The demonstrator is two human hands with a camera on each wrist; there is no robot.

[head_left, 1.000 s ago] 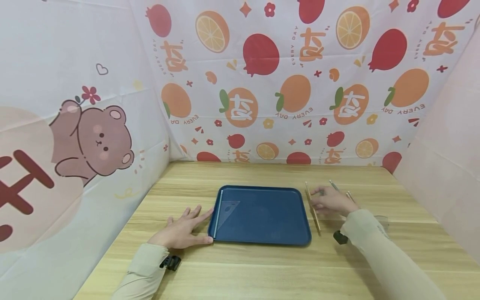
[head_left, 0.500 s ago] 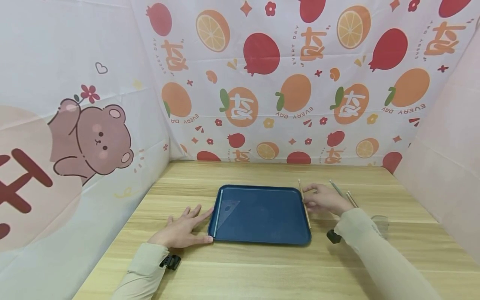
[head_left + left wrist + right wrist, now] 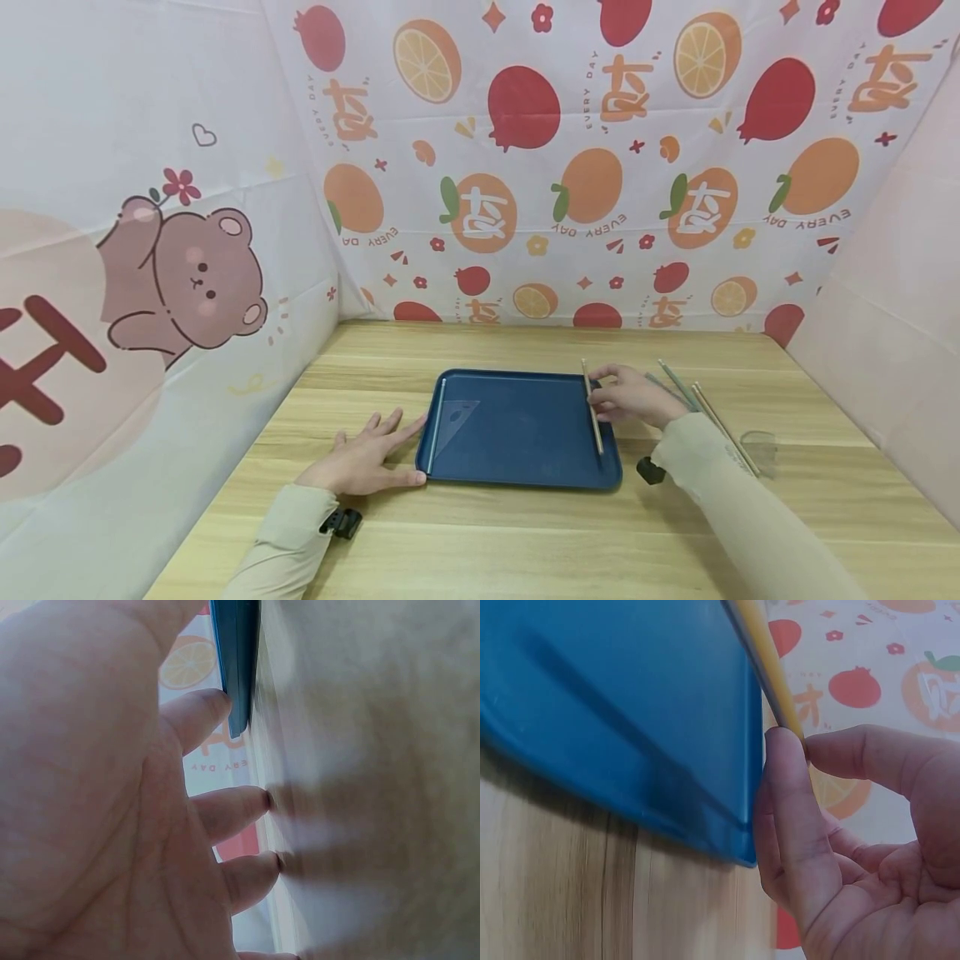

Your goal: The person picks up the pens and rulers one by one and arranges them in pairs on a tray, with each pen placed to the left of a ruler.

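My right hand (image 3: 637, 396) pinches a yellow pencil (image 3: 597, 433) between thumb and fingers over the right side of a blue tray (image 3: 517, 446). In the right wrist view the pencil (image 3: 769, 667) slants up from the fingertips, and its shadow falls on the tray floor. My left hand (image 3: 363, 462) lies spread at the tray's left edge, with thumb and index finger at the rim. Inside the tray, a pale teal pencil (image 3: 437, 429) runs along the left wall. Beside it lies a clear set square (image 3: 459, 418).
Right of the tray, green pencils (image 3: 678, 383) and another yellow pencil (image 3: 723, 427) lie on the wooden table (image 3: 480, 542), partly behind my right hand and sleeve. A clear, curved-edged plastic piece (image 3: 761, 450) is near them. Printed cloth (image 3: 450, 133) hangs behind the table and at its sides.
My right hand has carried the yellow pencil leftward from the table beside the tray to over the tray's right side. My left hand has stayed at the rim.
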